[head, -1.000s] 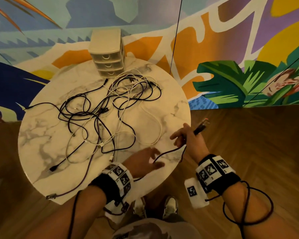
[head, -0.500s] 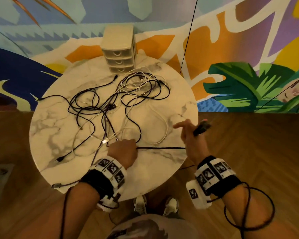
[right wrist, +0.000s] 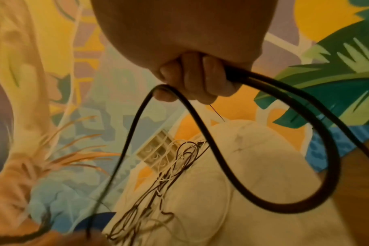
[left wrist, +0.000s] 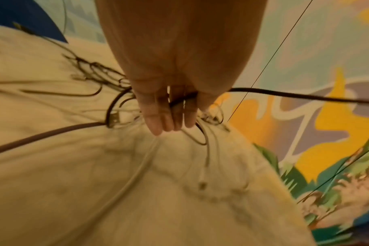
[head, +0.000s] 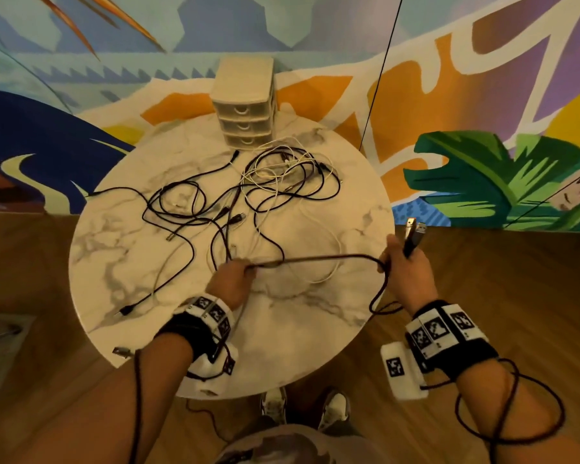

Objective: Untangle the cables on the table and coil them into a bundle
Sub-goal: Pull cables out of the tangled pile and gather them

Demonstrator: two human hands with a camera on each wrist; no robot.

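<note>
**Over the near edge of the table: one black cable now drawn taut between both hands**

Above the round marble table (head: pixel 141 272), the left hand (head: pixel 230 283) has moved in from the near rim to the lower fringe of the tangle, and its fingers (left wrist: pixel 169 114) now curl around the black cable (head: pixel 318 259). A second ago that cable lay slack on the marble; now it runs lifted and nearly straight to the right hand (head: pixel 406 272), which has risen beside the table's right edge. The right hand is closed around the cable's plug ends (head: pixel 414 234), with one loop (right wrist: pixel 305 174) already hanging below the fist. As I read it, coiling of the first cable has begun while most of the untangling is still to do.

The count: two hands, both gripping the same cable. One loop is gathered so far. Two connectors stick up from the right fist. The tangle of cables (head: pixel 248 202) at mid-table mixes black and white strands; how many cables there are I cannot tell, since they cross too often. One small three-drawer organiser (head: pixel 245 105) stands at the far edge.
</note>
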